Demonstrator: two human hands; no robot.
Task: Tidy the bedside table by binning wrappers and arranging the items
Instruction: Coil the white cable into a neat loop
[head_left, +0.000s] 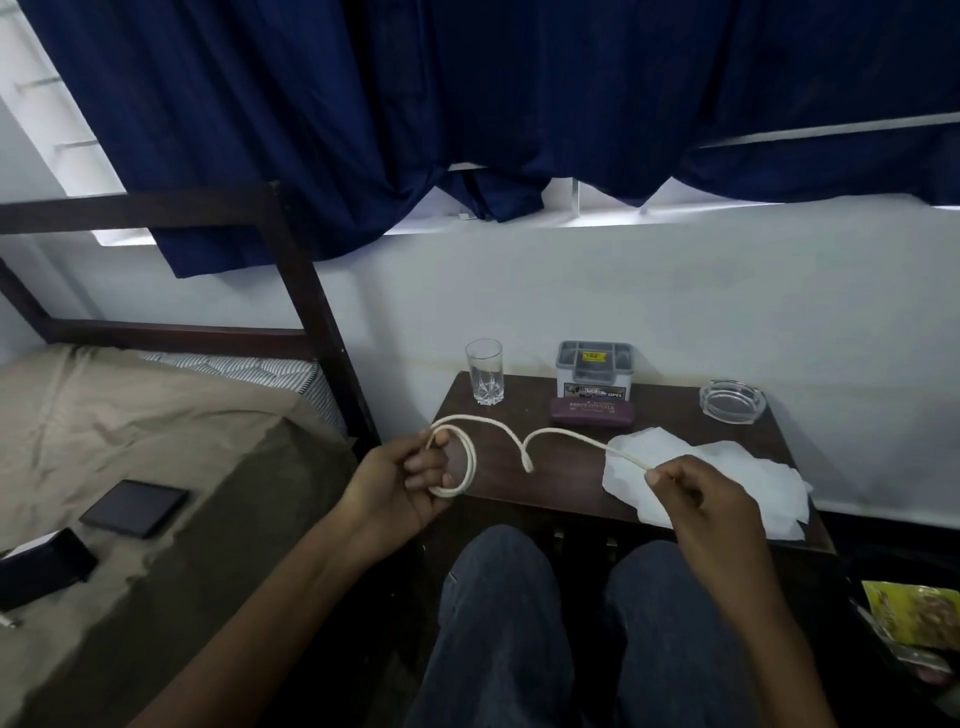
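Observation:
A white cord (498, 426) hangs above the dark wooden bedside table (670, 415). My left hand (400, 488) holds a loop of the cord wound around its fingers at the table's left front corner. My right hand (696, 499) pinches the cord's other stretch over crumpled white tissues (727, 478). On the table stand a clear drinking glass (484, 370), a grey organiser box (595, 369), a purple spectacle case (592, 412) in front of the box, and a glass ashtray (732, 401) at the back right.
A bed (130, 457) with a tan sheet lies to the left, with a dark tablet (135, 506) and a black box (41, 566) on it. A bin with yellow wrappers (914, 618) sits at lower right. My knees are below the table's front edge.

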